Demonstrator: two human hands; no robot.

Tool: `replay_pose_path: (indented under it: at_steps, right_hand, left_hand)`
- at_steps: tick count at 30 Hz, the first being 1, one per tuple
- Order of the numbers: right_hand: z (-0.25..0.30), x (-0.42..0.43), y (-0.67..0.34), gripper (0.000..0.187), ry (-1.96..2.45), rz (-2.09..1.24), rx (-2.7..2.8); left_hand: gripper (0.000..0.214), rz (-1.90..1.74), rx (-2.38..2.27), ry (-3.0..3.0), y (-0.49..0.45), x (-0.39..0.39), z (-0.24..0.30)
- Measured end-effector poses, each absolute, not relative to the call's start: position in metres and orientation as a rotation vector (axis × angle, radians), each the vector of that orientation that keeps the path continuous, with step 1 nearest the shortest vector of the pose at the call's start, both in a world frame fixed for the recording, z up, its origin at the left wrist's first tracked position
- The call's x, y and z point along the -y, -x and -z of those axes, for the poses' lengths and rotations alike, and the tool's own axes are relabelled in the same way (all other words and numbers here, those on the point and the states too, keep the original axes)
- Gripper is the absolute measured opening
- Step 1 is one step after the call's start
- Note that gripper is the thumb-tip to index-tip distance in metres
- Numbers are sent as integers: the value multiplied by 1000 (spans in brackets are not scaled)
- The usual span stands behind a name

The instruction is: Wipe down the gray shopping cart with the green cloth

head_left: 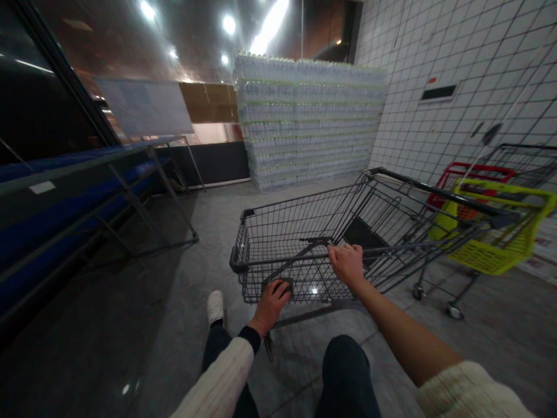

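Observation:
A dark wire shopping cart [278, 226] stands in front of me on the grey floor. My right hand [347, 262] is closed around a thin bar of the folded child-seat flap at the cart's near end. My left hand [272, 302] is lower down, fingers curled on a small dark pad at the bottom of that flap. The cart's basket holds nothing that I can see. My knees and one white shoe [214, 306] show below the cart.
More carts are nested to the right, with a yellow-green basket [505, 244] and a red one [474, 174]. A tall stack of shrink-wrapped bottled water [308, 116] stands ahead. A metal-framed blue bench or rack [87, 197] runs along the left; a white tiled wall [456, 69] is on the right.

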State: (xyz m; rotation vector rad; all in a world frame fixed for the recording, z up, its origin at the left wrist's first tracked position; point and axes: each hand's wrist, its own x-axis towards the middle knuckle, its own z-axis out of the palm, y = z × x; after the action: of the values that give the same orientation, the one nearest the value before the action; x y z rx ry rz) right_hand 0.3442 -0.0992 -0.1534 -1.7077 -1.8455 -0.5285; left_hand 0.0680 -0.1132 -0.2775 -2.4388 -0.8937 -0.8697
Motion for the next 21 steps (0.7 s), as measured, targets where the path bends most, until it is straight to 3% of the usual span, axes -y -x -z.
replay_pose_path:
  at_steps: [7, 16, 21]
  right_hand:
    - [152, 102, -345, 44, 1700, 510, 1851]
    - [154, 99, -344, 45, 1674, 516, 1833]
    - [155, 99, -345, 44, 1675, 524, 1832]
  left_hand:
    - [17, 1028, 634, 2388, -133, 101, 206]
    - [12, 719, 884, 2583, -109, 112, 287]
    - [19, 1017, 697, 2473, -135, 119, 245]
